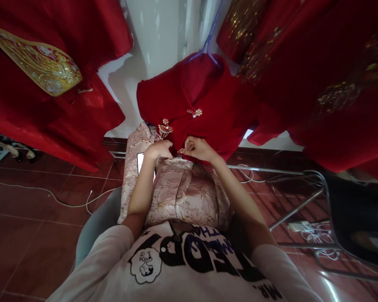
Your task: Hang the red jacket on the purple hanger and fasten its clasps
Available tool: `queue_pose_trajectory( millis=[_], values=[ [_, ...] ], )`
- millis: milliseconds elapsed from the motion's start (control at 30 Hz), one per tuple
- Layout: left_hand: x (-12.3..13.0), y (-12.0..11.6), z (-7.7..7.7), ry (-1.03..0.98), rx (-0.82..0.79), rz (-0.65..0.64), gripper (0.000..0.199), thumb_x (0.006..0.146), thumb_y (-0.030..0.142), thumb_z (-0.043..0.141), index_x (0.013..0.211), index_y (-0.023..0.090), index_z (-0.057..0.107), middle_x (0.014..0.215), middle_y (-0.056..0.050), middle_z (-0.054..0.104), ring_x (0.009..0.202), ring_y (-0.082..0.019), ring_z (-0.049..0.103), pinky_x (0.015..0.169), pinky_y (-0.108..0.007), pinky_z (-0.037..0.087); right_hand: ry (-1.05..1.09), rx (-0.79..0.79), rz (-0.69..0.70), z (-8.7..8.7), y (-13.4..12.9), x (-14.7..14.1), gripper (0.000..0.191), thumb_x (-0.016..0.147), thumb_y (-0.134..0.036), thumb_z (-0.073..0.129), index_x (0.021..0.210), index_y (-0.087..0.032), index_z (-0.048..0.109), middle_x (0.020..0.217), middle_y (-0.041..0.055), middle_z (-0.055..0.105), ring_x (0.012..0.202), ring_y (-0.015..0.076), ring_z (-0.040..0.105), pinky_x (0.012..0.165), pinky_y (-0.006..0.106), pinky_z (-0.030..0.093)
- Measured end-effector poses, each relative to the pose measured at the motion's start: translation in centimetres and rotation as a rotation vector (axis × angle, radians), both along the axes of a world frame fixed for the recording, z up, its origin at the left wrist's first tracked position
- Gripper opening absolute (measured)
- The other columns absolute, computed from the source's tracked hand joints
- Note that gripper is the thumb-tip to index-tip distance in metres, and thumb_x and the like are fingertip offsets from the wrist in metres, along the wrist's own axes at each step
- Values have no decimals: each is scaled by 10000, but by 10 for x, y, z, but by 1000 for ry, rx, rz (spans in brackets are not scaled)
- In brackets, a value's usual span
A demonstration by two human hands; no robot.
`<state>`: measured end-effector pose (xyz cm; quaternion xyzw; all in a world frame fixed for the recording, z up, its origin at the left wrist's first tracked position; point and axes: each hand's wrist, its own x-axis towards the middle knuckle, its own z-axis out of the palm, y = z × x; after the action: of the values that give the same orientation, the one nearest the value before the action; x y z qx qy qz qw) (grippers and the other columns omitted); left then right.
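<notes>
A red velvet garment hangs from a purple hanger in front of me, with its lower part at my lap. A flower-shaped beaded ornament sits below its neckline, and a fringed one lies further left. My right hand pinches a small gold beaded trim by the garment's lower edge. Just left of it, my left hand is closed at the red cloth; its fingertips are partly hidden. Pink brocade cloth covers my lap, and a phone lies on it under my left wrist.
Red garments with gold embroidery hang at left, and sequinned red ones at right. A metal-framed black chair stands to the right. White cables and a long cord run over the tiled floor.
</notes>
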<state>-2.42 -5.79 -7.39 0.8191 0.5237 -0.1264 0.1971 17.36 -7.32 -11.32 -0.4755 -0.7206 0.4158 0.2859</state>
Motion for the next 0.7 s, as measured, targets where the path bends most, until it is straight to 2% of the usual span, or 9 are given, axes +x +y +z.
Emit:
queue_pose_trajectory(
  millis=[100,233,300,433,567,700],
  values=[
    [16,-5,-1,73,-30,2,407,725,204,759,1117,92,769,1155,-164,758,1002,-280,729,777,-251,530,5,-14,-12,3,-1,1,209,708,-155,715,741,-206,515,706,-13,643,699,137,652,675,236,501],
    [27,-4,-9,116,-22,24,538,656,132,755,1186,43,749,1254,-233,716,1189,-341,679,912,-267,550,10,-21,-23,6,-1,3,228,711,-181,731,732,-209,506,685,-22,635,664,131,638,652,234,489],
    [26,-2,-11,114,-17,16,556,655,132,753,1205,55,746,1254,-214,722,1196,-328,677,929,-252,549,18,-18,-26,5,0,5,240,708,-207,744,728,-209,504,674,-23,634,652,132,635,637,232,483],
    [15,0,-10,86,21,2,494,693,119,724,1183,69,753,1190,-188,752,1073,-295,724,873,-250,557,38,-8,-20,2,2,8,243,696,-239,753,727,-206,514,676,-25,638,645,130,632,611,223,467],
    [2,3,-11,-20,103,60,454,697,13,667,1121,124,782,1190,-122,769,1120,-252,724,899,-222,544,45,-13,-17,1,3,8,242,697,-250,753,723,-207,516,682,-21,630,640,129,627,617,229,467],
    [-9,10,-18,-164,134,92,280,753,62,739,1019,124,802,1065,-94,800,1036,-249,748,928,-264,557,56,-9,-10,-1,4,9,259,706,-272,759,727,-211,508,674,-22,635,642,129,628,628,232,468]
  ],
)
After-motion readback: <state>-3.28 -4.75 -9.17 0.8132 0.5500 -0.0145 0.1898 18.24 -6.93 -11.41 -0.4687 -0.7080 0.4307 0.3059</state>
